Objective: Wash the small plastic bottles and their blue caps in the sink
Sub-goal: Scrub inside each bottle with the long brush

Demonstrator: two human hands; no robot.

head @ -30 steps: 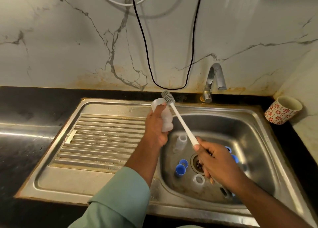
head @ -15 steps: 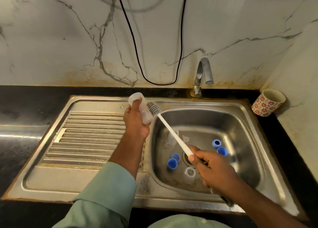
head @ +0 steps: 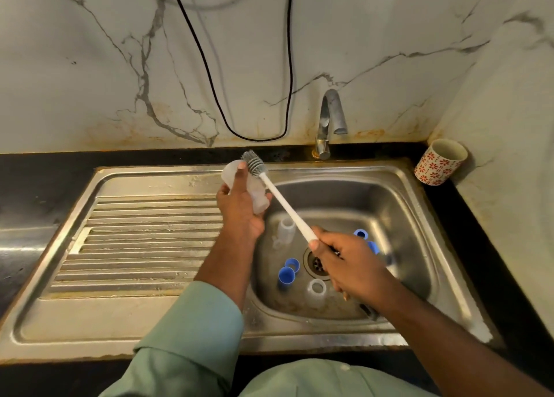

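My left hand (head: 239,207) grips a small translucent plastic bottle (head: 257,197) over the left rim of the sink basin (head: 398,216). My right hand (head: 350,261) holds the white handle of a bottle brush (head: 280,200); its grey bristle head lies against the bottle's upper side. In the basin stand two more clear bottles (head: 286,230) (head: 316,291). Blue caps lie near the drain, two at the left (head: 287,273) and two at the right (head: 364,237), partly behind my right hand.
The tap (head: 328,123) stands behind the basin with no water visible. A ribbed steel drainboard (head: 144,240) lies to the left. A flowered cup (head: 439,161) sits on the black counter at the right corner. A black cable (head: 209,82) hangs on the marble wall.
The brush head has slid up along the held bottle, from its lower side to its upper end. My left hand has turned the bottle a little. The camera view has shifted.
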